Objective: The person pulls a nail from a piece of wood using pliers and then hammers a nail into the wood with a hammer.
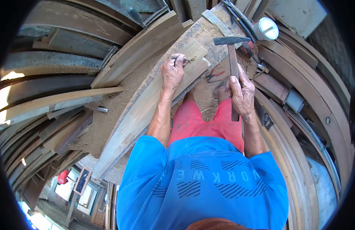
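Note:
My left hand (172, 73) is closed around a slim dark chisel-like metal tool (189, 60), most of it hidden by the fingers. Its tip rests by a small heap of wood shavings (193, 58) near the far end of a long pale board (146, 103). That board lies along a narrow workbench (177, 43). To the right, clear of the board, my right hand (242, 94) grips a hammer (232, 57) by its wooden handle. The hammer is raised with its dark metal head pointing away from me.
Red-handled pliers (214, 75) lie right of the board. A flat metal strip (217, 22) and dark rods (242, 23) sit at the bench's far end, near a white container (267, 29). Stacked planks (54, 63) crowd the left; more timber (300, 76) lines the right. Sawdust (104, 122) covers the floor.

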`<control>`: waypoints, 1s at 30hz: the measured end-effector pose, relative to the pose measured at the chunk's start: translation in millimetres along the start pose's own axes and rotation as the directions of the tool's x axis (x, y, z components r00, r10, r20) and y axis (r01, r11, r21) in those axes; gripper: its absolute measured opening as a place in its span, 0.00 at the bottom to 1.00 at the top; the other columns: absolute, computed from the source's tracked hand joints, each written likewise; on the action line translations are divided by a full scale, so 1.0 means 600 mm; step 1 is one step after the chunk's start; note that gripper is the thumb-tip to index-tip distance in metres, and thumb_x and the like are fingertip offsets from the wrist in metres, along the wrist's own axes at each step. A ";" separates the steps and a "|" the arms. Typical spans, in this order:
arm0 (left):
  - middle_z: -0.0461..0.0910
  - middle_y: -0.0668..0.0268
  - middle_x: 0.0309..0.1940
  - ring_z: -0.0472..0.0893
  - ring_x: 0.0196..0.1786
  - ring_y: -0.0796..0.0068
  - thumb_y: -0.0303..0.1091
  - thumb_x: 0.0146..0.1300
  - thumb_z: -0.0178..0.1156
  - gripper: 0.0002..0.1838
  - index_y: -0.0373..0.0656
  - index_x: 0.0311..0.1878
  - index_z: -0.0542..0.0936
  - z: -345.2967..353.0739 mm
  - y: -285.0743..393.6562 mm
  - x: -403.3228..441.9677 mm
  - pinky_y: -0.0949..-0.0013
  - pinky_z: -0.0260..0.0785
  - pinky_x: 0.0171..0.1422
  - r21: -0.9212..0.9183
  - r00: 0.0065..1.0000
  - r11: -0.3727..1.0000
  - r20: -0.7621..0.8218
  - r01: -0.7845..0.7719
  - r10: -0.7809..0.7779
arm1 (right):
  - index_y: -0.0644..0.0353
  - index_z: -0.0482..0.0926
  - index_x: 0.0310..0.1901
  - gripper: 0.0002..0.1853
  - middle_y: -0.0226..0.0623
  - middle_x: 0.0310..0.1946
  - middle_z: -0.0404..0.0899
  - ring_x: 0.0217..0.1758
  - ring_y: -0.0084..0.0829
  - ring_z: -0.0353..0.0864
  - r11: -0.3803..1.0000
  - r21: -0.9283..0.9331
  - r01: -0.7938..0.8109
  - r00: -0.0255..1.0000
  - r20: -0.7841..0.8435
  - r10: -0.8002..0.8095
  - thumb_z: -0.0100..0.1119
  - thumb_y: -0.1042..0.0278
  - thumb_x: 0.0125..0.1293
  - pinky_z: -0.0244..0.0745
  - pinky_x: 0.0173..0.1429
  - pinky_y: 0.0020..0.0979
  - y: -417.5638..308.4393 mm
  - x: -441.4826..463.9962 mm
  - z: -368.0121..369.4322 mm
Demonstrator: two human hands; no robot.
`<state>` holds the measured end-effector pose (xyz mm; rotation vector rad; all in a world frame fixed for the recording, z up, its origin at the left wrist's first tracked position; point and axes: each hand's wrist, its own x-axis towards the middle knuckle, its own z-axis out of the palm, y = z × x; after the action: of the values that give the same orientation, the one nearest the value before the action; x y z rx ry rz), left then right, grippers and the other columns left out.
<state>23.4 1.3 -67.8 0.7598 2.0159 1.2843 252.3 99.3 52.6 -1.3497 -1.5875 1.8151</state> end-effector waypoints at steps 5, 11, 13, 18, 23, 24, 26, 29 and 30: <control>0.90 0.61 0.32 0.91 0.36 0.66 0.29 0.71 0.70 0.05 0.42 0.47 0.87 0.001 0.021 0.007 0.63 0.81 0.44 0.231 0.987 0.960 0.063 -0.156 0.145 | 0.64 0.68 0.80 0.29 0.28 0.35 0.78 0.30 0.17 0.74 0.994 -0.078 0.075 0.989 0.131 -0.064 0.57 0.62 0.84 0.73 0.35 0.24 -0.012 0.045 -0.018; 0.87 0.55 0.33 0.89 0.37 0.51 0.21 0.66 0.70 0.06 0.39 0.43 0.82 0.019 0.043 0.008 0.57 0.79 0.41 0.339 0.957 0.895 0.104 -0.289 0.270 | 0.70 0.68 0.78 0.29 0.47 0.53 0.87 0.45 0.31 0.86 0.870 -0.237 0.431 0.873 0.353 -0.336 0.58 0.67 0.82 0.81 0.55 0.34 -0.041 0.113 -0.065; 0.86 0.54 0.32 0.88 0.37 0.50 0.21 0.66 0.69 0.05 0.38 0.42 0.82 0.024 0.055 0.009 0.56 0.79 0.40 0.343 0.961 0.898 0.089 -0.277 0.262 | 0.73 0.68 0.77 0.29 0.55 0.69 0.81 0.67 0.40 0.85 0.848 -0.230 0.478 0.832 0.428 -0.353 0.59 0.69 0.81 0.75 0.72 0.37 -0.041 0.128 -0.086; 0.84 0.51 0.31 0.87 0.36 0.48 0.22 0.66 0.70 0.05 0.37 0.42 0.83 0.027 0.059 0.019 0.57 0.77 0.40 0.307 0.981 0.933 0.096 -0.188 0.166 | 0.68 0.71 0.76 0.28 0.57 0.53 0.87 0.45 0.47 0.91 0.746 -0.198 0.635 0.740 0.434 -0.515 0.61 0.73 0.78 0.82 0.53 0.39 -0.026 0.151 -0.105; 0.81 0.50 0.28 0.83 0.32 0.46 0.22 0.66 0.71 0.05 0.37 0.38 0.82 0.017 0.057 0.046 0.55 0.74 0.37 0.358 0.902 0.838 0.288 -0.412 0.320 | 0.65 0.70 0.77 0.29 0.59 0.51 0.87 0.47 0.52 0.91 0.788 -0.217 0.576 0.775 0.450 -0.443 0.62 0.72 0.77 0.83 0.53 0.42 -0.008 0.143 -0.117; 0.82 0.50 0.29 0.84 0.33 0.48 0.21 0.65 0.70 0.05 0.37 0.39 0.82 0.013 0.058 0.054 0.56 0.75 0.38 0.361 0.888 0.828 0.338 -0.429 0.312 | 0.65 0.70 0.77 0.29 0.60 0.52 0.87 0.48 0.54 0.91 0.789 -0.230 0.569 0.781 0.453 -0.430 0.62 0.72 0.77 0.83 0.54 0.44 -0.005 0.142 -0.117; 0.84 0.51 0.31 0.86 0.35 0.51 0.17 0.63 0.68 0.06 0.36 0.41 0.84 0.005 0.059 0.066 0.59 0.77 0.40 0.362 0.852 0.810 0.438 -0.461 0.288 | 0.65 0.71 0.77 0.29 0.61 0.54 0.86 0.51 0.57 0.90 0.806 -0.244 0.539 0.797 0.459 -0.394 0.62 0.72 0.77 0.83 0.55 0.46 0.012 0.138 -0.111; 0.83 0.51 0.31 0.85 0.35 0.51 0.15 0.61 0.68 0.07 0.36 0.40 0.84 0.002 0.051 0.076 0.59 0.77 0.40 0.338 0.794 0.765 0.499 -0.547 0.347 | 0.65 0.71 0.76 0.28 0.63 0.56 0.85 0.52 0.62 0.88 0.788 -0.332 0.519 0.802 0.507 -0.315 0.62 0.72 0.77 0.83 0.56 0.51 0.038 0.143 -0.095; 0.83 0.51 0.31 0.85 0.35 0.51 0.15 0.60 0.67 0.08 0.36 0.41 0.84 0.003 0.052 0.073 0.59 0.76 0.40 0.328 0.800 0.777 0.489 -0.538 0.348 | 0.65 0.71 0.76 0.28 0.63 0.57 0.85 0.53 0.62 0.88 0.791 -0.328 0.516 0.802 0.510 -0.312 0.62 0.71 0.77 0.83 0.57 0.51 0.034 0.145 -0.096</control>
<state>0.9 46.0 -48.4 1.6819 1.8491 0.7767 265.6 193.3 4.1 -0.6460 -2.4439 1.5713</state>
